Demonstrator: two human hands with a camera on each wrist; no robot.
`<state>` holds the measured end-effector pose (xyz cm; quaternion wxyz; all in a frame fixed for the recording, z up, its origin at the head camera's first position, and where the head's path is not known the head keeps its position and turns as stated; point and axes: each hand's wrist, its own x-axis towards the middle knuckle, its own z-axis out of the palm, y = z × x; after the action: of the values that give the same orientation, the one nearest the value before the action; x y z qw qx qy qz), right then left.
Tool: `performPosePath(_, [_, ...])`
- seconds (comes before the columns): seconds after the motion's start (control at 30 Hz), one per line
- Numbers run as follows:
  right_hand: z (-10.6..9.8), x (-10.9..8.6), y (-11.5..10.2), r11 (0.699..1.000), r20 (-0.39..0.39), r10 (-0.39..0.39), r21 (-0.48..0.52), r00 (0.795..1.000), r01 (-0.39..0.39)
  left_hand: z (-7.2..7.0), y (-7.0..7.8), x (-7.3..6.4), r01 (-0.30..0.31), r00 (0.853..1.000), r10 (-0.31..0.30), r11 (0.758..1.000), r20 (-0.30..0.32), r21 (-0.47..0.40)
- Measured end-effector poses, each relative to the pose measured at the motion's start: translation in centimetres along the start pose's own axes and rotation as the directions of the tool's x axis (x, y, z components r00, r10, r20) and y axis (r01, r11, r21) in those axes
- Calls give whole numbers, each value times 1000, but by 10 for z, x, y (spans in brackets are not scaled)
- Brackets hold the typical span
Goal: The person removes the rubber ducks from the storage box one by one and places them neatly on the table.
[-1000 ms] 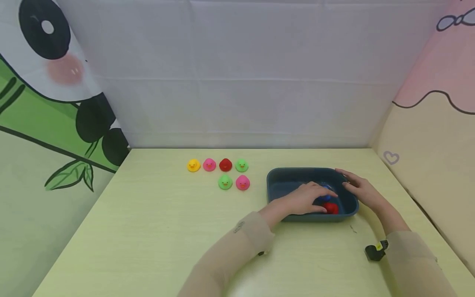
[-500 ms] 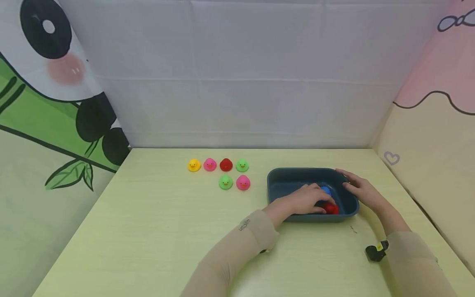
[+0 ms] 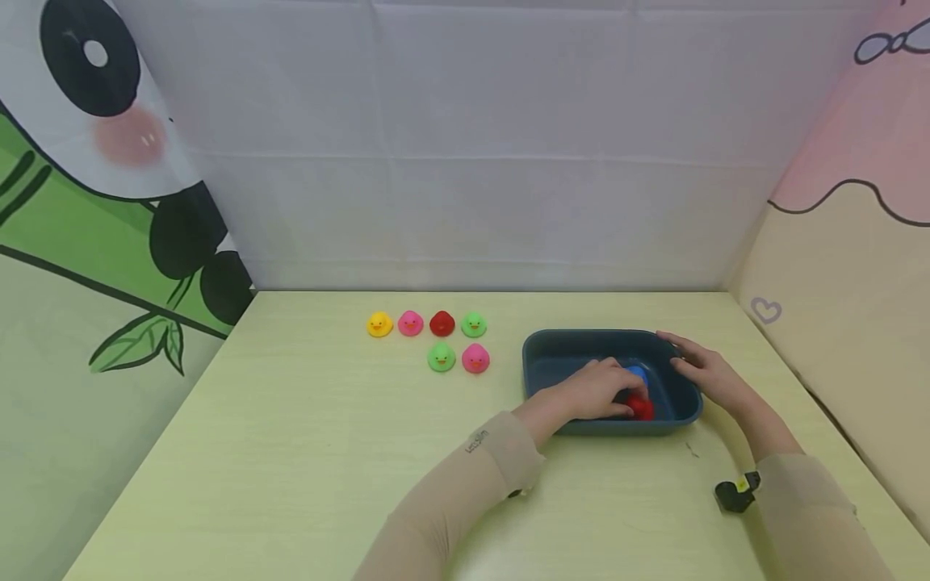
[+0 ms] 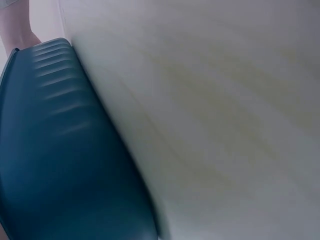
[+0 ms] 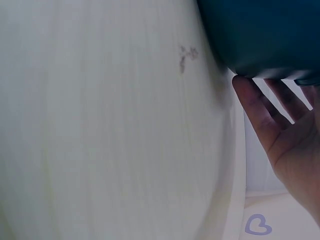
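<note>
A dark blue plastic basin [image 3: 545,365] stands right of centre on the table in the head view. My left hand [image 3: 599,389] reaches into it, its fingers and thumb curled about a small red toy [image 3: 642,407]. Those fingers partly cover the toy. Just behind it lies a small blue toy [image 3: 637,374], also partly hidden. At the basin's right end, my right hand [image 3: 715,379] rests against the rim. In the right wrist view the fingers of my right hand [image 5: 295,145] look fairly straight against the outside of the basin [image 5: 272,40]. Only the basin's outer wall [image 4: 65,150] shows large in the left wrist view.
Left of the basin sit small rubber ducks in two rows: yellow [image 3: 379,324], pink [image 3: 410,323], dark red [image 3: 441,323] and green [image 3: 474,324] behind, green [image 3: 441,357] and pink [image 3: 475,358] in front. A white cloth wall [image 3: 465,210] rises behind the table.
My left hand has gone lower in the basin and its fingers have closed about the red toy, which has shifted slightly left. My right hand has stayed at the rim.
</note>
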<state>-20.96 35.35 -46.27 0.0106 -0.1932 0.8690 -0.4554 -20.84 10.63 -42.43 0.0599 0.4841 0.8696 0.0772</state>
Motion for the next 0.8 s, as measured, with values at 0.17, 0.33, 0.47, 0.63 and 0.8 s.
performPosePath(0.17, [0, 0, -3, 1000, 5, -1, 13, 1000, 1, 0, 0, 0, 11, 1000, -11, 1000, -7, 14])
performPosePath(0.33, [-1, -1, -3, 1000, 15, 20, 10, 1000, -20, 1, 1, -1, 30, 999, -29, 999, -23, 30])
performPosePath(0.47, [-2, 0, -2, 1000, 15, 19, 6, 1000, -19, -2, 1, -4, 49, 998, -47, 998, -49, 27])
performPosePath(0.63, [-2, 0, -3, 1000, 11, 11, 4, 1000, -12, -6, 2, -10, 73, 994, -73, 997, -80, -1])
performPosePath(0.8, [-2, 0, -5, 1000, 15, 16, 17, 1000, -16, -8, -1, -16, 83, 990, -85, 996, -113, -19])
